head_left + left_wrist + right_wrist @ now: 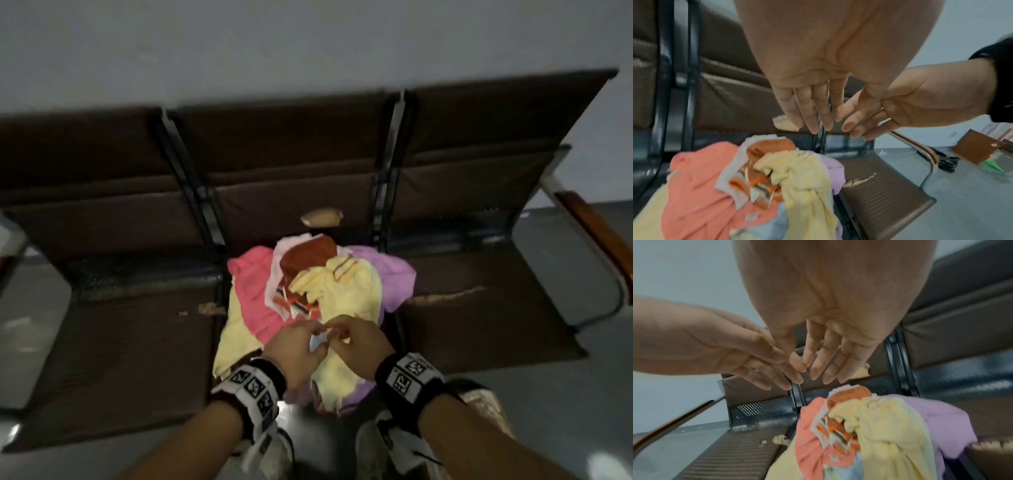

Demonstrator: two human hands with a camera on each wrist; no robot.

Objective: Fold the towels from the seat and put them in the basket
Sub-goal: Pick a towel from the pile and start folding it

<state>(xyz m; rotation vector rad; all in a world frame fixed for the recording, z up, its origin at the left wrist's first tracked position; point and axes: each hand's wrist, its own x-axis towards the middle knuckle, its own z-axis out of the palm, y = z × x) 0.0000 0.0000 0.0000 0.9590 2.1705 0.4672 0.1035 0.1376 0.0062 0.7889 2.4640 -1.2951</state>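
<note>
A loose pile of towels (308,291) lies on the middle seat of a brown bench (291,192): a pink towel (253,294) on the left, a pale yellow one (346,294) on top, a purple one (390,277) on the right, and an orange striped one (301,305) in between. My left hand (298,346) and right hand (359,342) hover close together over the pile's front edge. In the left wrist view the left hand's fingers (813,110) are straight and hold nothing. In the right wrist view the right hand's fingers (826,356) are equally straight and bare. No basket is clearly in view.
The bench's left seat (120,342) and right seat (479,325) have torn upholstery. A wooden armrest (599,236) closes the right end. A pale tan object (486,404) sits partly hidden behind my right wrist. My shoes (270,452) stand on the grey floor below.
</note>
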